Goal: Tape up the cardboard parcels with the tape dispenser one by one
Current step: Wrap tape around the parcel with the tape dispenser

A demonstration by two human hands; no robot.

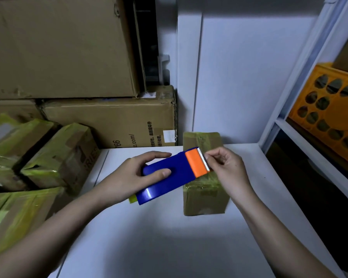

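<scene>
While the tape dispenser (165, 174) hovers at the centre of the frame, just above the near end of a small cardboard parcel (204, 195), the left hand (133, 175) grips its blue body, thumb on the top face and fingers curled round the far edge. That hold keeps the orange head and its toothed blade pointing to the right, toward the other hand. The right hand (224, 167) has thumb and forefinger pinched together right at the blade, probably picking up the loose tape end; the tape itself is too clear to make out there. The parcel lies lengthwise on the white table (169, 247), already banded with yellowish tape, so this looks like another strip being started.

Further out, at the left edge of the frame, a cluster of taped parcels (54, 157) sits apart, likely finished ones. Behind them, big brown cartons (58, 47) are stacked in the upper left. An orange crate (329, 109) rests on the white shelving at the right.
</scene>
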